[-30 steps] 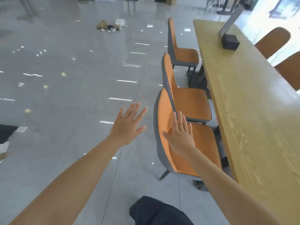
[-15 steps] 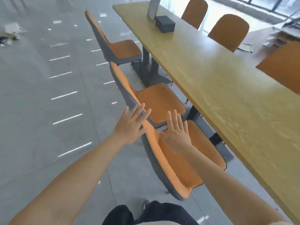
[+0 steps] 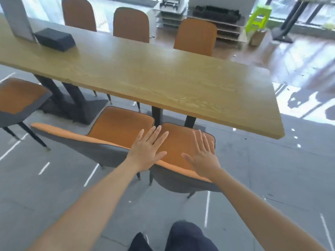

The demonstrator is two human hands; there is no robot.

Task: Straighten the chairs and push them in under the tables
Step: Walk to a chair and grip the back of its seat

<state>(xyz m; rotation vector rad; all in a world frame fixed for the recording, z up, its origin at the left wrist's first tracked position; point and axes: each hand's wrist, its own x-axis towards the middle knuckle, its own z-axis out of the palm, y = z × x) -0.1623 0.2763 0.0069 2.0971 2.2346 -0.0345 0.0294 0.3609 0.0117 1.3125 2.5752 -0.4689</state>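
Two chairs are standing side by side before the near edge of the table (image 3: 163,78), the right chair (image 3: 181,151) nearest the person and the middle chair (image 3: 117,124) just left of it. A third chair (image 3: 20,98) is standing farther left. Three more chairs (image 3: 195,36) are lining the table's far side, and a box (image 3: 54,41) is sitting on the tabletop's left part.

The floor is large glossy grey tile (image 3: 45,192) with pale grout lines and short white streaks of reflected ceiling light. Beyond the far side it changes to a shiny brown wood-look surface (image 3: 282,58), washed out by strong daylight from tall dark-framed windows (image 3: 315,17) at the upper right. Against that side stands a low grey shelf unit stacked with flat trays (image 3: 197,19), a lime-green plastic stool (image 3: 258,17) and a brown paper bag (image 3: 257,37) beside it.
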